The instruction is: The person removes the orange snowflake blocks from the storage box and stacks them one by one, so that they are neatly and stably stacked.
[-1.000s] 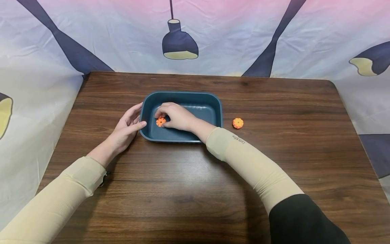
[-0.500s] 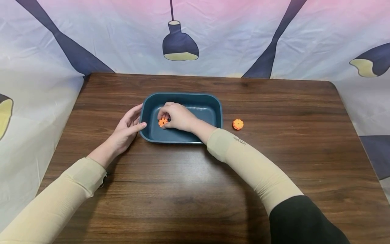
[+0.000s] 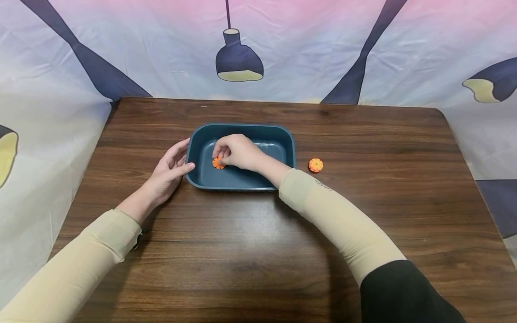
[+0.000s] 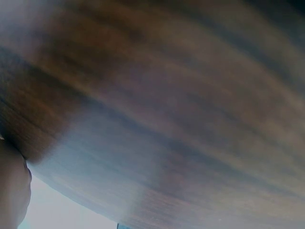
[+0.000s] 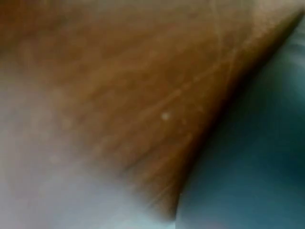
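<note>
A dark teal rectangular tub [image 3: 242, 183] stands upright on the table. My left hand [image 3: 163, 177] grips its left end, thumb over the rim and fingers along the outer wall. Inside the tub my right hand [image 3: 239, 152] reaches in from the right, its fingers and thumb curled at a small orange notched disc [image 3: 218, 164]. They partly cover the disc, which is low, near the tub's floor. To the right of the tub, more orange notched discs [image 3: 316, 165] lie stacked on the table. The right wrist view catches the blurred tub wall [image 5: 257, 157].
The brown wood-grain table [image 3: 250, 251] reaches to a printed cloth backdrop [image 3: 291, 54] behind it. Its far edge runs just beyond the tub. In the left wrist view mostly blurred tabletop [image 4: 157, 105] shows.
My right hand and the orange disc have shifted a little to the right inside the tub. The thumb now covers more of the disc. My left hand and the tub have stayed in place.
</note>
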{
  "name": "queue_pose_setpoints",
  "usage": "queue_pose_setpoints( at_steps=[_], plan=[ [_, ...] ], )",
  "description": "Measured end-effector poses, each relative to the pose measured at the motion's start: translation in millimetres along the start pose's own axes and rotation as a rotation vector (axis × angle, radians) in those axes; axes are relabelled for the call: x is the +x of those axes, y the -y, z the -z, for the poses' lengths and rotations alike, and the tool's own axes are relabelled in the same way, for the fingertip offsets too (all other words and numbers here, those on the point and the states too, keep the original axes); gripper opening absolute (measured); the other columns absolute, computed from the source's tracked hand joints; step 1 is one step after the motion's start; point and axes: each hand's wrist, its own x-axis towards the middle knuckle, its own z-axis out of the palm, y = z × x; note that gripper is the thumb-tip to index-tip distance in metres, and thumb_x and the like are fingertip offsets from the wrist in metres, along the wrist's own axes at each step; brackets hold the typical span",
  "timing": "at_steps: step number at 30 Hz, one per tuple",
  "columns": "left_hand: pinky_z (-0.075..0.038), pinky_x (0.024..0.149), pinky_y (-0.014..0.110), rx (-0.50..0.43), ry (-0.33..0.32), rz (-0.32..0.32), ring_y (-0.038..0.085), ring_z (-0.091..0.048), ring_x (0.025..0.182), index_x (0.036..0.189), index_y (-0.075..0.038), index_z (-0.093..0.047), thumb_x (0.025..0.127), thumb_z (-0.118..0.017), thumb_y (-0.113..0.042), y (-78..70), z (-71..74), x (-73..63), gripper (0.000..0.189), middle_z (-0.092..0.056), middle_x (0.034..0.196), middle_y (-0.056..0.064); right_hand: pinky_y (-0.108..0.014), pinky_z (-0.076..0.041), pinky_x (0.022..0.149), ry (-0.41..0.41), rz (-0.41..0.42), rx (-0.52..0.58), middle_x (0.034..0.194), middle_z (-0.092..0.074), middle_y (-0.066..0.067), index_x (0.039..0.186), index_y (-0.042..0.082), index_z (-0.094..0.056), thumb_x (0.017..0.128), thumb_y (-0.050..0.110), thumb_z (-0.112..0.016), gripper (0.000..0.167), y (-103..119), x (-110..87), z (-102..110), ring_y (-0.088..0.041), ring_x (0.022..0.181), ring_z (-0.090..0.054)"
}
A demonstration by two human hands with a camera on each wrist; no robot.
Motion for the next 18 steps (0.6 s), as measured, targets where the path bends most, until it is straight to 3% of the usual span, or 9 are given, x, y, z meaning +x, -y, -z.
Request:
queue_pose_setpoints(
  at_steps=[7,18],
  plan=[
    [-0.041,0.112,0.013,0.007,0.003,0.002,0.002,-0.047,0.138,0.156,-0.021,-0.048,0.104,-0.056,0.004,-2.1,-0.4,0.5,0.058,-0.052,0.148,-0.011,-0.022,-0.057,0.088,-0.03,0.001,0.035,0.103,-0.076,-0.008,0.108,0.006,-0.078,0.1,0.006,-0.073,0.009,2,-6.9,12,-0.017,0.094,-0.068],
    [-0.046,0.109,0.014,-0.061,0.011,-0.039,0.003,-0.052,0.135,0.153,-0.022,-0.051,0.103,-0.053,0.01,2.6,0.6,0.5,0.059,-0.054,0.147,-0.009,-0.027,-0.059,0.089,-0.077,0.01,0.103,0.103,-0.078,-0.01,0.105,0.006,-0.079,0.099,0.006,-0.075,0.008,0,-30.8,41,-0.019,0.094,-0.07]
  ],
)
